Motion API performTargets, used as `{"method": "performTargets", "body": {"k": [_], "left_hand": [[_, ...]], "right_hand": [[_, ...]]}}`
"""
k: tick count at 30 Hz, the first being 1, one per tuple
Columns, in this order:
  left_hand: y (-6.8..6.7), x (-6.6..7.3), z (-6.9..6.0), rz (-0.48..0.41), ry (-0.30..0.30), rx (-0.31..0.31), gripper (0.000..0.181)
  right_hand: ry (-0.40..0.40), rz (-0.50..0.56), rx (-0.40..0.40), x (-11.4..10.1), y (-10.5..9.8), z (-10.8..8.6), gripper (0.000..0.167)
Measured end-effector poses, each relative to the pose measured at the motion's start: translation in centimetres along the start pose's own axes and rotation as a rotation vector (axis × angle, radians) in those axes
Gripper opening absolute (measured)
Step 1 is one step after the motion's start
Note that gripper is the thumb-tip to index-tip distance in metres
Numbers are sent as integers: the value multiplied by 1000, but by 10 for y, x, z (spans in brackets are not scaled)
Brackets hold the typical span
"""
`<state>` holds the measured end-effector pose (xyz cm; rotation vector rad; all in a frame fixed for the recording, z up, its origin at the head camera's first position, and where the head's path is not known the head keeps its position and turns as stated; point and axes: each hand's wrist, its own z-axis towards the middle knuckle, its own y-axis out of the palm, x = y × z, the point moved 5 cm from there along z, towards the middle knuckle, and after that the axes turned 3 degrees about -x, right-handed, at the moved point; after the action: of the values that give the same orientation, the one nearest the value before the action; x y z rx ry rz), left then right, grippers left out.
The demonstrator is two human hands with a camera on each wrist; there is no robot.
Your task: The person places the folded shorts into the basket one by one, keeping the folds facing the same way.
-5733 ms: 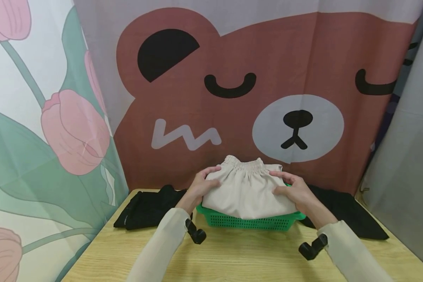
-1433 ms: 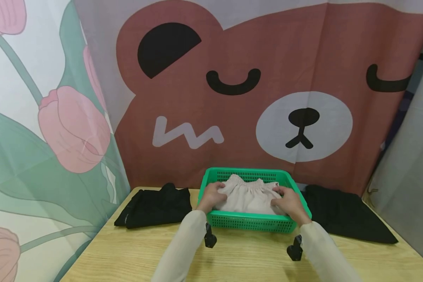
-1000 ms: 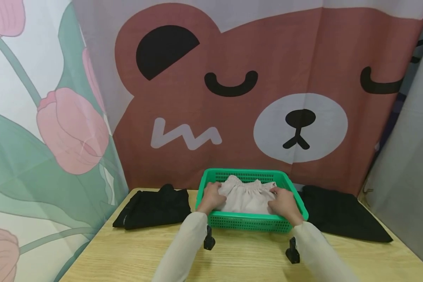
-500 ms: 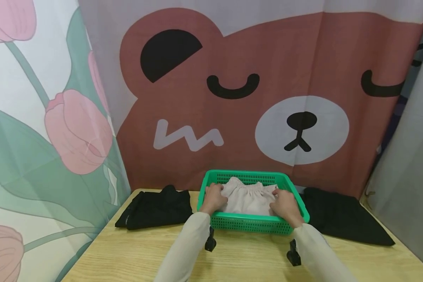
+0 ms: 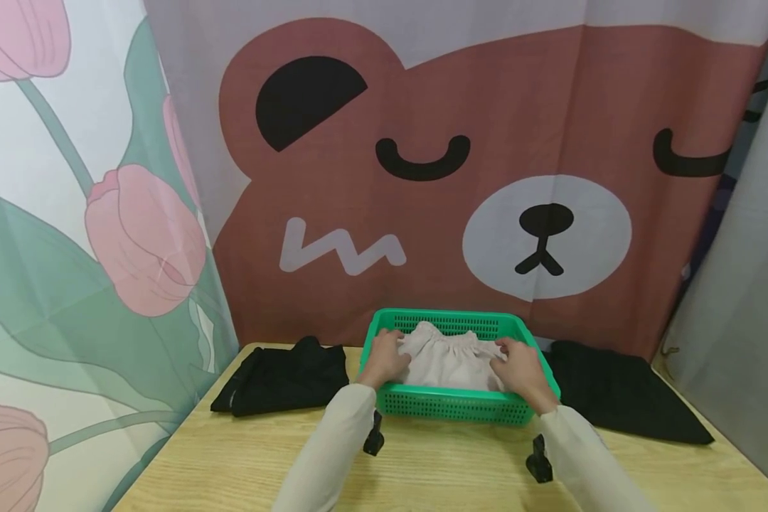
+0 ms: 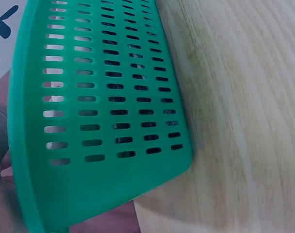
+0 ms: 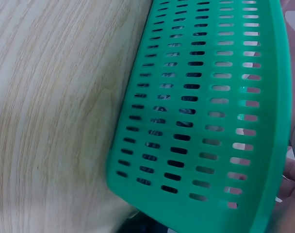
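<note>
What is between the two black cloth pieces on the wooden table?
The head view shows a green rectangular plastic basket, a gathered cream cloth garment inside, and the left hand and right hand beside it.

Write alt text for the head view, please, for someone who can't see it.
A pale garment is in a green basket on a wooden table, a person's left grip and right grip at the garment's sides. A black cloth lies left of the basket, another right; a bear curtain hangs behind.
</note>
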<state>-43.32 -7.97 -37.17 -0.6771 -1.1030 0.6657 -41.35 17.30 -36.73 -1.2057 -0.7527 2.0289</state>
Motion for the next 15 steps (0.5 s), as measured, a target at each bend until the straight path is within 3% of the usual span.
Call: {"method": "performTargets", "body": {"k": [6,11,15], "left_hand": [[-12,5,-3,18,66,13,36],[-20,11,-8,61,77,-10,37],[-27,16,-8,88,103,5,35]], "right_hand": [[-27,0,9,-8,-4,-1,39],[-41,-23,26,-17,-9,-2,36],[-52,3,34,-25,-15,-3,35]]}}
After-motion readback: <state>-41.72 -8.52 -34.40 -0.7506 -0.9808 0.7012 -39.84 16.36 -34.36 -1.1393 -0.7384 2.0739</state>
